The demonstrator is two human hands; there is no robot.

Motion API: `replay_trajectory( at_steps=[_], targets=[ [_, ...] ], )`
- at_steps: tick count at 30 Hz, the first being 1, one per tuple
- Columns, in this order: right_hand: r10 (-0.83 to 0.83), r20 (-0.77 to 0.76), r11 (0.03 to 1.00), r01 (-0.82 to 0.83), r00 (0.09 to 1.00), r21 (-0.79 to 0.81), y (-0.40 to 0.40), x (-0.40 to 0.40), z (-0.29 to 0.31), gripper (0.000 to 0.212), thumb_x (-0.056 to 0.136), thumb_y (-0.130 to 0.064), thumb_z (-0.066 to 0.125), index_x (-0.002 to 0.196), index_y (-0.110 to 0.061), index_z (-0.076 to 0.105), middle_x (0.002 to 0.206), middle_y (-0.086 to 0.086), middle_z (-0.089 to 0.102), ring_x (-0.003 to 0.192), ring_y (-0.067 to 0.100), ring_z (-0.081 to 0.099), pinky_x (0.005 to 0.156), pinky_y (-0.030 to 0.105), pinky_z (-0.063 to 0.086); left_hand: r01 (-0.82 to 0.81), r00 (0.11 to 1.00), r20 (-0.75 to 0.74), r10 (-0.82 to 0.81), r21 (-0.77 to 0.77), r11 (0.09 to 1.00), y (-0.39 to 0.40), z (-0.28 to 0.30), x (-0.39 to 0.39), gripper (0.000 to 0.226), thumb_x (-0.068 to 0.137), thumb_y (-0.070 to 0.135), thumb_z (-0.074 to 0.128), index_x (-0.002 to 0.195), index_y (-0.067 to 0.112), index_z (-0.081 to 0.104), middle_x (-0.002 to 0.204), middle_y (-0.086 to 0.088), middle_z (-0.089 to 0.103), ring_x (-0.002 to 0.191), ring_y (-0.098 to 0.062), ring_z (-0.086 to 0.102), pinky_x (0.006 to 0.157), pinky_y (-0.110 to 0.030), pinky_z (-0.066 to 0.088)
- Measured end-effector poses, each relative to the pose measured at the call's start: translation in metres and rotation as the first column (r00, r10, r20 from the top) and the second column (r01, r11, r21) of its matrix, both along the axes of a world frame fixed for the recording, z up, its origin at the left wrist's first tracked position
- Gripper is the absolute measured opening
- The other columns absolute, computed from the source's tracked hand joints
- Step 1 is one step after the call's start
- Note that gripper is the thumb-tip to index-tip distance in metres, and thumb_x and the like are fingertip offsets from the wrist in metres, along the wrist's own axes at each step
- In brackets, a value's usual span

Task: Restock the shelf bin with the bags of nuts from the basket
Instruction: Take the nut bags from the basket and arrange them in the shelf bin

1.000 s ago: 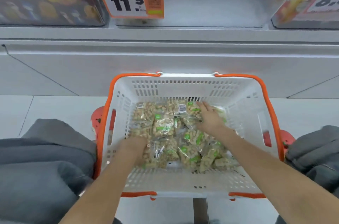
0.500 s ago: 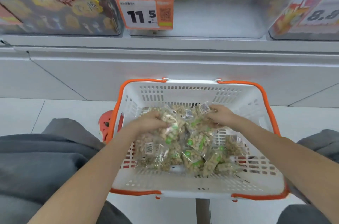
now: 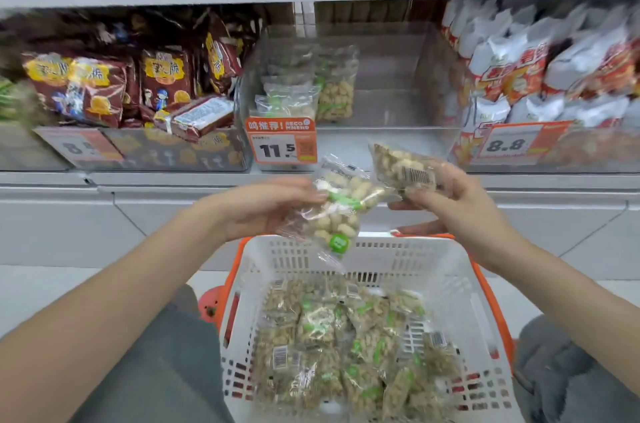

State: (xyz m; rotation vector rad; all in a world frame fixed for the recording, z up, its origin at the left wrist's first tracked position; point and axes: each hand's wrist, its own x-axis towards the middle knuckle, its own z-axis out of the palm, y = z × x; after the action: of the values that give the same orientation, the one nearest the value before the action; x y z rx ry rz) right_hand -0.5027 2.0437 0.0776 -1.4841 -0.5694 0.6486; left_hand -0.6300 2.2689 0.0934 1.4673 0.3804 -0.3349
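Seemingly clear, green-labelled bags of nuts [image 3: 337, 215]

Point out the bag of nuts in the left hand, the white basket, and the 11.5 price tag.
Bag of nuts in the left hand [image 3: 337, 215], head view: on the nuts at the bag's middle.
White basket [image 3: 446, 270], head view: on its far wall.
11.5 price tag [image 3: 277, 150], head view: on the printed digits.

Orange tag [image 3: 281, 140] on nut bin front: "RECOMMEND" + Chinese chars, price 11.5, QR code.
Right price tag [image 3: 506, 144]: 8.8.
Left price tag [image 3: 79, 147]: "8", rest blurred.
Brown snack bags [image 3: 162, 76]: Chinese print, unreadable.
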Motion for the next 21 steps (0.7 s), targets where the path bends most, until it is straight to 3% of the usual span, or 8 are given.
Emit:
replay_trajectory(
  at_steps=[2,4,7,10,12,16,19,21],
  targets=[
    [-0.004,0.007,0.997,0.004,1.000,0.078,-0.002,-0.005,0.001,0.035,0.088,0.002,0.060,0.104,-0.029,0.066,0.106,0.003,0.070,0.092,0.023,0.071,0.071,0.043,0.060,-0.004,0.999,0.046,0.002,0.048,0.999,-0.006,-0.006,-0.001,0.009,0.076,0.027,0.071,0.081,0.020,0.070,0.075,0.004,0.067,0.063,-0.008,0.060,0.058,-0.017,0.048],
    [0.022,0.146,0.997,-0.033,0.989,0.073,-0.002,-0.006,-0.002,0.040,0.083,0.005,0.066,0.104,-0.030,0.068,0.103,-0.005,0.070,0.094,0.022,0.069,0.076,0.042,0.059,-0.050,0.997,0.065,0.043,0.120,0.992,-0.012,-0.011,0.002,0.012,0.082,0.029,0.066,0.073,0.021,0.067,0.064,0.007,0.064,0.053,-0.005,0.057,0.050,-0.014,0.044],
    [0.058,0.351,0.998,-0.061,0.935,-0.002,-0.002,-0.003,-0.010,0.049,0.080,0.010,0.066,0.110,-0.029,0.067,0.113,-0.010,0.068,0.103,0.011,0.064,0.086,0.041,0.054,-0.123,0.992,0.054,0.114,0.213,0.969,-0.018,-0.017,0.014,0.020,0.092,0.028,0.058,0.092,0.009,0.064,0.066,0.002,0.057,0.053,-0.006,0.053,0.048,-0.016,0.045],
    [0.175,0.619,0.982,-0.091,0.766,-0.166,0.001,-0.002,-0.017,0.061,0.071,0.008,0.063,0.118,-0.031,0.063,0.123,-0.009,0.061,0.118,0.000,0.053,0.097,0.017,0.042,-0.130,0.991,0.003,0.132,0.188,0.974,-0.019,-0.018,0.019,0.035,0.085,0.027,0.069,0.113,0.009,0.056,0.082,-0.001,0.066,0.065,-0.011,0.059,0.057,-0.020,0.047],
    [0.225,0.700,0.971,-0.097,0.678,-0.217,0.003,-0.001,-0.021,0.066,0.065,0.002,0.059,0.121,-0.033,0.061,0.129,-0.007,0.055,0.123,-0.003,0.047,0.100,0.010,0.034,-0.116,0.991,-0.042,0.124,0.145,0.982,-0.016,-0.021,0.019,0.059,0.070,0.015,0.081,0.120,0.012,0.049,0.096,-0.007,0.070,0.079,-0.017,0.063,0.067,-0.025,0.049],
    [0.249,0.756,0.964,-0.081,0.606,-0.253,-0.003,0.001,-0.025,0.070,0.069,-0.005,0.058,0.125,-0.045,0.054,0.136,-0.020,0.045,0.126,-0.003,0.044,0.093,0.018,0.044,-0.131,0.991,-0.025,0.132,0.043,0.990,-0.012,-0.016,0.017,0.047,0.078,-0.008,0.067,0.112,0.023,0.055,0.087,-0.008,0.070,0.070,-0.017,0.063,0.071,-0.030,0.048],
    [0.252,0.845,0.966,-0.068,0.472,-0.250,-0.009,0.001,-0.024,0.059,0.077,-0.017,0.049,0.127,-0.047,0.047,0.141,-0.022,0.036,0.114,-0.006,0.046,0.079,0.027,0.050,-0.113,0.994,-0.012,0.113,-0.054,0.992,-0.005,-0.009,0.015,0.052,0.070,-0.007,0.070,0.109,0.028,0.062,0.087,-0.001,0.072,0.072,-0.013,0.068,0.074,-0.032,0.056],
    [0.236,0.897,0.970,-0.034,0.374,-0.241,-0.010,0.001,-0.023,0.053,0.080,-0.021,0.045,0.127,-0.046,0.046,0.141,-0.013,0.035,0.103,0.006,0.051,0.069,0.038,0.053,-0.084,0.996,0.013,0.085,-0.064,0.994,-0.004,-0.004,0.013,0.053,0.064,-0.001,0.068,0.110,0.025,0.062,0.088,-0.002,0.073,0.073,-0.014,0.070,0.070,-0.031,0.059]
  ],
)
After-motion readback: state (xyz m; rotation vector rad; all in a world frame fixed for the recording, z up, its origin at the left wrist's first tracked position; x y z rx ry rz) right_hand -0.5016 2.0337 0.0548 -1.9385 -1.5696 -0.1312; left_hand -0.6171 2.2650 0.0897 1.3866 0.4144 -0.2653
